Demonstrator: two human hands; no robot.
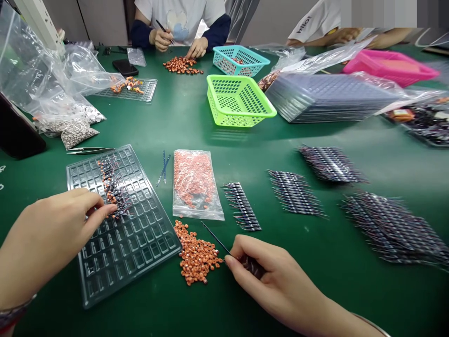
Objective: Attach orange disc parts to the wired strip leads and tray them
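My left hand [52, 234] rests on a dark compartment tray [140, 243], its fingertips pinched on the wired parts [114, 187] lying in the tray's cells. My right hand [266, 276] is closed on thin dark wires [214, 237], whose ends stick out over a loose pile of small orange caps [196, 255] on the green table [196, 121]. A clear bag of orange caps [194, 182] lies just behind the pile. Beside it sits a short bundle of dark wires [242, 206].
More wire bundles [393, 229] lie to the right. Tweezers [89, 150] lie behind the tray. A green basket [238, 100], a teal basket [240, 60], a pink tray [389, 65] and stacked trays [329, 96] sit further back. Another person's hands [196, 47] work over orange caps opposite.
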